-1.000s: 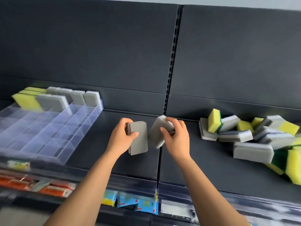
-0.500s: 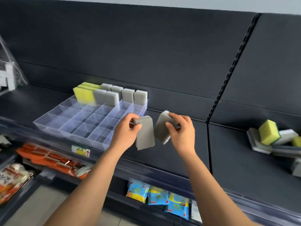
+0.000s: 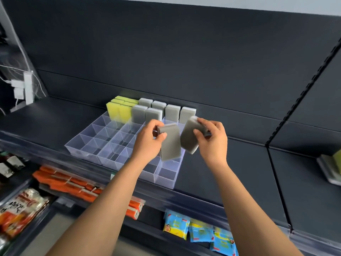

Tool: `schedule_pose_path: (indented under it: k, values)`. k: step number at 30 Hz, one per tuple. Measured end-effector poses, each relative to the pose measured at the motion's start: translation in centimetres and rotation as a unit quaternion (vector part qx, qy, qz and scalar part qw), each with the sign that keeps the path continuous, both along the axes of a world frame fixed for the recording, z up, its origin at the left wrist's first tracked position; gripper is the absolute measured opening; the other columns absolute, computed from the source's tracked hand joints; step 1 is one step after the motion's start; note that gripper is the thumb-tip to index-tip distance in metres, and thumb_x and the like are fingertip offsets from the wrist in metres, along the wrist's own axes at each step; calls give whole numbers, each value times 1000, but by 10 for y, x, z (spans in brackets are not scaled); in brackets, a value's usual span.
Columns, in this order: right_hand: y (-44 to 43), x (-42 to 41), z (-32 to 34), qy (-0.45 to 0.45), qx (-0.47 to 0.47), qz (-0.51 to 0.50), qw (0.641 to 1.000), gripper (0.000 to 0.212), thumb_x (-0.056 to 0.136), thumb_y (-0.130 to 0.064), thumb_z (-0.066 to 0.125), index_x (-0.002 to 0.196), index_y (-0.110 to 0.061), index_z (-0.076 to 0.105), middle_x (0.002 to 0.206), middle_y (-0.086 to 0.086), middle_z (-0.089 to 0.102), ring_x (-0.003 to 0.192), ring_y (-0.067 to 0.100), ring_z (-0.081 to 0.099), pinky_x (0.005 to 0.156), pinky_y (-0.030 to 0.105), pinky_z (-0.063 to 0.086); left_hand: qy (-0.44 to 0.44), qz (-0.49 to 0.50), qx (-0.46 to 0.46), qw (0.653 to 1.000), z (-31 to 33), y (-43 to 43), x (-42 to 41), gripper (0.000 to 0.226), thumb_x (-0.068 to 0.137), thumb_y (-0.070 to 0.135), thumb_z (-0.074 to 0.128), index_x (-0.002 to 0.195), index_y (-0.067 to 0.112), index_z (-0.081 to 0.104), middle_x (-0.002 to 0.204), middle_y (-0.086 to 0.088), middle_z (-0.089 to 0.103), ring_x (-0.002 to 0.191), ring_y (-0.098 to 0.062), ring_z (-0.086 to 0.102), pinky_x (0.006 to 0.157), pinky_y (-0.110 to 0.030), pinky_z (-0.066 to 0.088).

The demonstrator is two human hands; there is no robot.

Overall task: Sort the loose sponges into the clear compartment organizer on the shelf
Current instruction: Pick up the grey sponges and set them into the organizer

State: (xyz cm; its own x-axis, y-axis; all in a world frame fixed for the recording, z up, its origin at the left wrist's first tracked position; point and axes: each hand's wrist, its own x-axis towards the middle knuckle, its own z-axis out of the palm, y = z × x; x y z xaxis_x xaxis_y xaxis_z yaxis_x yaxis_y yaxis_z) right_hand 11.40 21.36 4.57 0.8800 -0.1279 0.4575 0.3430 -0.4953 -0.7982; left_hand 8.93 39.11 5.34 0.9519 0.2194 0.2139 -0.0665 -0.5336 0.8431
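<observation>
**Inspector:** Edges and room to move?

**Assessor:** The organizer (image 3: 88,145) sits on the left part of the shelf (image 3: 239,172). Its front wall is just behind the shelf's front lip and its back row is close to the rear panel. To its right the shelf runs bare up to the slotted upright (image 3: 295,104). Past that, a pile (image 3: 330,169) of loose sponges is cut off by the right edge of the view. Both hands are in the air over the organizer's right-hand columns.

**Inspector:** State of the sponges?

**Assessor:** Those already sorted stand on edge in the back compartments, yellow sponges (image 3: 118,109) at the left and grey sponges (image 3: 172,111) to their right. Two more grey ones are in hand, both flat rectangles with rounded corners. The left sponge (image 3: 170,145) hangs long side down with its broad face towards the camera. The right sponge (image 3: 188,139) is tilted, its lower end leaning towards the other. I cannot tell whether the two touch.

**Inspector:** Fingers?

**Assessor:** The left hand (image 3: 147,145) pinches the top end of the left sponge, with its fingers (image 3: 156,123) curled behind and the thumb on the front face. The right hand (image 3: 212,145) grips the upper end of the right sponge, with fingers curled over the top and the thumb pressed on the face. Both hands are clamped on their sponges, neither loose.
</observation>
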Motion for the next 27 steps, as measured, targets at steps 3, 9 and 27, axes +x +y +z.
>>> schedule_pose_path:
  k: [3,9,27]
  values:
    - [7,23,0,-7,-8,1,1000,32,86,-13,65,116,-26,64,98,-9,46,74,7,52,76,16,42,-8,3,-19,1000,2,10,20,18,87,14,59,101,25,55,99,3,61,91,-19,58,81,-44,52]
    - [14,73,-3,5,-27,-3,1000,32,87,-12,63,117,-23,63,101,-8,46,73,14,53,74,17,40,-12,21,-19,1000,3,19,64,18,87,12,59,100,25,54,100,3,61,94,-20,57,83,-38,49]
    - [24,123,-53,52,-199,29,978,35,87,-4,56,118,-17,63,113,1,52,94,20,56,71,25,44,-37,-4,-1,999,1,28,127,22,87,8,58,104,21,54,102,5,58,94,-15,54,76,-27,41]
